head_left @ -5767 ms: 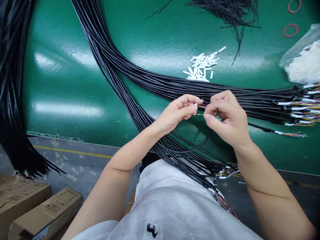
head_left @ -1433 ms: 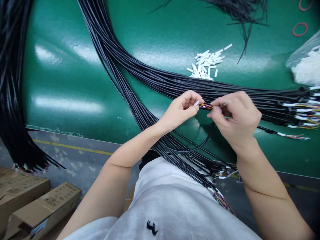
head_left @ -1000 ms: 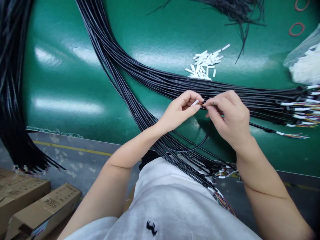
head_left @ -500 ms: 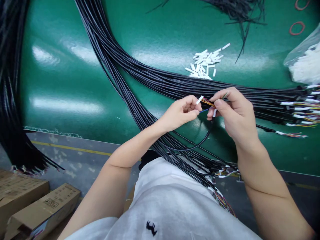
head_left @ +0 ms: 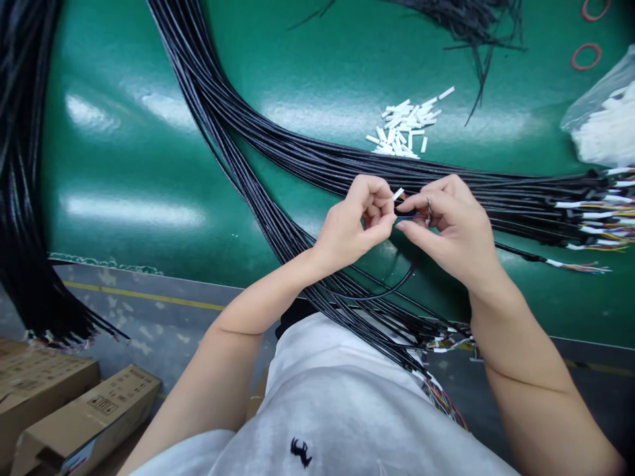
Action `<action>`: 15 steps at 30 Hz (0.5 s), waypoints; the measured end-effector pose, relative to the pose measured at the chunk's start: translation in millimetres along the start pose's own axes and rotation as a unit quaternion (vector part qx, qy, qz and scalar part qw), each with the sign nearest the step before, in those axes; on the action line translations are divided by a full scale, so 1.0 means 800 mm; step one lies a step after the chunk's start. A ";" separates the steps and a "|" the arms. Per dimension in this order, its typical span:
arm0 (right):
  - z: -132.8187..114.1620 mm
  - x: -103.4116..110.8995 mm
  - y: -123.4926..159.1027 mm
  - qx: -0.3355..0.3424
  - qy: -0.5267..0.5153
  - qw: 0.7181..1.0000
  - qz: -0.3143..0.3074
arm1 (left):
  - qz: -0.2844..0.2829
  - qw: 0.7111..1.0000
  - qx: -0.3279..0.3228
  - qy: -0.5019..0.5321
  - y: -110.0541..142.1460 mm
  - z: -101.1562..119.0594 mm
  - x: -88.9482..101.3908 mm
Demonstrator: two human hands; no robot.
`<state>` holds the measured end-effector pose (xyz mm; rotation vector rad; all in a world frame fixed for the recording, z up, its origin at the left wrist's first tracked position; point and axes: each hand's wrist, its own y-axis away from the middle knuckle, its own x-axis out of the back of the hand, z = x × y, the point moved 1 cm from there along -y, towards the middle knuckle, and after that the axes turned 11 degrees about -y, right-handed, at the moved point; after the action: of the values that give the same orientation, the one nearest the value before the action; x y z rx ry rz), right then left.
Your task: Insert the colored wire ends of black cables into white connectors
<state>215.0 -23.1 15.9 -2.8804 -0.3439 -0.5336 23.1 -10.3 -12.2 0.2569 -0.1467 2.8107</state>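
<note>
Over the green table (head_left: 149, 152), my left hand (head_left: 354, 221) pinches a small white connector (head_left: 397, 194) at its fingertips. My right hand (head_left: 449, 225) meets it, fingers closed on the thin coloured wires (head_left: 404, 215) at the end of a black cable (head_left: 381, 294) that loops down toward my body. Both hands hover just above a thick bundle of black cables (head_left: 278, 152) running across the table. A ring shows on a right finger.
A heap of white connectors (head_left: 404, 125) lies beyond the hands. Finished cable ends with white connectors (head_left: 595, 211) fan out at right, below a clear bag of white parts (head_left: 605, 119). Red rubber bands (head_left: 583, 56), loose black pieces (head_left: 471, 26), cardboard boxes (head_left: 64, 416) at lower left.
My hands have drawn closer together; the right fingers moved left to the connector, and the coloured wires that were spread between the hands are now mostly covered by the fingertips.
</note>
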 end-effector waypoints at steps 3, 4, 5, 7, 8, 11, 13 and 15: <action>0.002 -0.001 -0.001 -0.002 0.003 1.000 0.006 | 0.029 0.994 -0.058 -0.090 0.006 0.001 -0.001; 0.002 -0.001 -0.001 -0.001 0.002 1.000 0.011 | 0.038 0.990 -0.074 -0.111 0.008 0.001 -0.001; 0.003 -0.001 -0.001 -0.001 0.002 1.000 0.014 | 0.047 0.986 -0.090 -0.131 0.009 0.000 -0.001; 0.006 -0.001 -0.001 -0.008 0.005 1.000 0.013 | 0.065 0.974 -0.131 -0.171 0.010 -0.001 -0.002; 0.007 -0.001 -0.001 -0.013 0.006 1.000 0.009 | 0.072 0.966 -0.157 -0.192 0.011 -0.002 -0.002; 0.012 0.000 0.000 -0.014 0.015 1.000 -0.011 | 0.077 0.940 -0.235 -0.236 0.012 -0.004 -0.004; 0.013 0.001 0.000 0.001 0.031 0.999 -0.021 | 0.079 0.928 -0.270 -0.244 0.013 -0.006 -0.004; 0.012 0.002 0.001 0.015 0.050 0.998 -0.020 | 0.080 0.929 -0.275 -0.236 0.013 -0.006 -0.003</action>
<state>219.5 -21.6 7.5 -2.8112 -0.3909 -0.6706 21.6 -20.4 -18.5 0.8010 -1.0832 2.6603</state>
